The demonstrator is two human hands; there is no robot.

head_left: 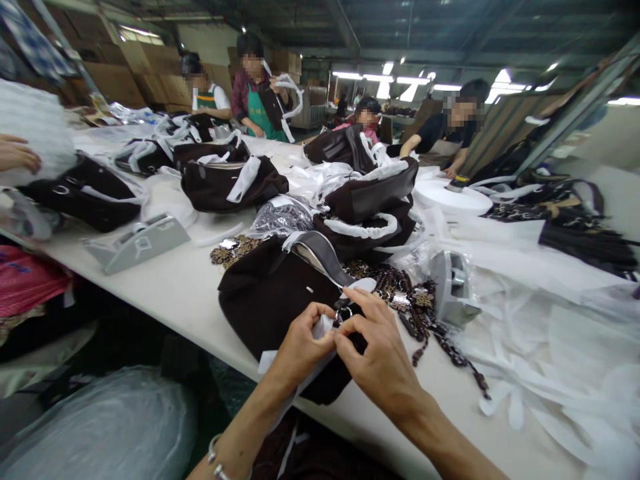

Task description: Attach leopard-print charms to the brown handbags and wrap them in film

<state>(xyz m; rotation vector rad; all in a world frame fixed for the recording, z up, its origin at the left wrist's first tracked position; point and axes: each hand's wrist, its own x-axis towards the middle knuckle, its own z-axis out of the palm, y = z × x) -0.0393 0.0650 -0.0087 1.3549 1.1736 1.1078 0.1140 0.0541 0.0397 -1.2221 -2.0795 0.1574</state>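
Note:
A dark brown handbag [270, 293] lies on the table edge, its zipper and leather strap [320, 250] facing up. At its near end, both my hands meet around a metal ring fitting [343, 315]. My left hand [307, 343] is closed, pinching a white wrapping strip [323, 327] just below the ring. My right hand [377, 347] has thumb and index finger pressed together beside the left fingertips; what they grip is too small to make out. The other right fingers reach over the ring toward the zipper end.
More dark handbags [235, 183] with white-wrapped handles cover the table behind. Grey tape dispensers [140, 241] stand left and right. Patterned straps with chains [400, 293] lie right of my bag, near white strips [515, 380]. Several co-workers stand across the table; another person's hand [17, 153] shows far left.

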